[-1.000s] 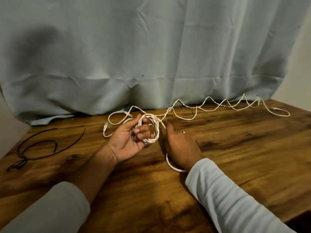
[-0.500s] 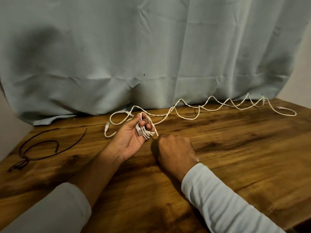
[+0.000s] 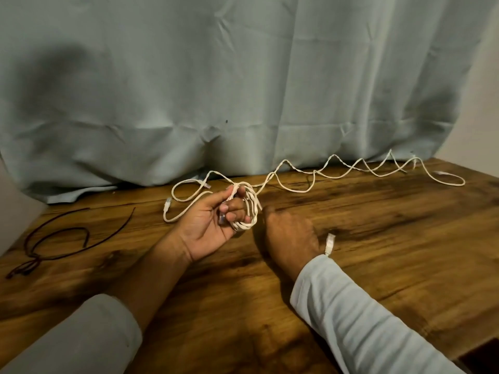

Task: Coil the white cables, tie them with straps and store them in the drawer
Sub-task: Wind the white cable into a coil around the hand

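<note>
White cable coil (image 3: 253, 209) is held over the middle of the wooden table (image 3: 378, 252), near its rear edge. At far left, a dark cord (image 3: 62, 238) lies on the tabletop in open curves, its ends bunched at the lower left. To its right, a loose white cable (image 3: 183, 209) lies in a loop on the wood, with one plug (image 3: 168, 205) at the loop's left side. The left hand (image 3: 208, 225) is turned palm up, its fingers curled through the coil's several turns and its thumb laid across the top, so the coil is gripped and raised off the table. The right hand (image 3: 290, 236) sits just beside the coil, knuckles up and fingers bent down out of sight; whether it grips anything cannot be told. A white plug end (image 3: 329, 244) projects beside its wrist, at the cuff of a pale sleeve (image 3: 364, 319). Further right, the zigzag cable run (image 3: 351, 171) extends along the foot of the grey-green curtain (image 3: 243, 90) to the table's right rear corner.
</note>
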{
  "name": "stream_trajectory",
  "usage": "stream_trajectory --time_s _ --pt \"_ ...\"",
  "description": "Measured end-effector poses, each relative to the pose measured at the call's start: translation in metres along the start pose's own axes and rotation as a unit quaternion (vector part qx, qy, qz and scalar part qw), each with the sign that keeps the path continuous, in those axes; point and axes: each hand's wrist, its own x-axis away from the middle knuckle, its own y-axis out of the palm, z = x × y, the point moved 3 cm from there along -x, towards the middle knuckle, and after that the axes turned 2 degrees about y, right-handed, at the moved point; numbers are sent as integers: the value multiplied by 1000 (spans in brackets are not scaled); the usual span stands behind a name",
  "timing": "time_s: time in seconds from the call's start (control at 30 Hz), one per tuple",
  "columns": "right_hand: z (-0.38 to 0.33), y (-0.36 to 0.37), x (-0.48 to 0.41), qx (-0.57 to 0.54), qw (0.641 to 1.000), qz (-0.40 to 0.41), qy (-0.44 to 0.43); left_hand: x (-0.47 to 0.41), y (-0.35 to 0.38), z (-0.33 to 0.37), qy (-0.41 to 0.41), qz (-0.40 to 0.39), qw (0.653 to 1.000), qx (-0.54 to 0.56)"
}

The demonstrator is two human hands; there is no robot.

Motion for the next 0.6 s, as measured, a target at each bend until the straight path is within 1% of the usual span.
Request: stream_trajectory --time_s 0.1,0.17,0.23,0.3,0.37,0.43,0.53,0.6 --pt "-12 6 4 13 998 6 -68 0 -3 5 16 6 1000 1" --pt "-16 8 6 10 992 31 -124 -3 -5 8 36 17 999 23" --pt "-18 7 6 -1 980 63 -189 -6 -8 11 62 47 996 44" --pt "-22 7 6 -6 962 89 -257 -8 -13 12 86 81 993 23" --pt "-25 8 5 -31 950 94 -296 -10 -17 12 100 99 990 -27" --pt "-24 9 6 -92 946 80 -302 -11 -22 11 110 116 983 -95" --pt "-14 6 4 -237 932 63 -266 -11 -29 8 110 135 958 -227" --pt "-6 4 2 -279 923 75 -253 -11 -31 6 106 139 941 -289"
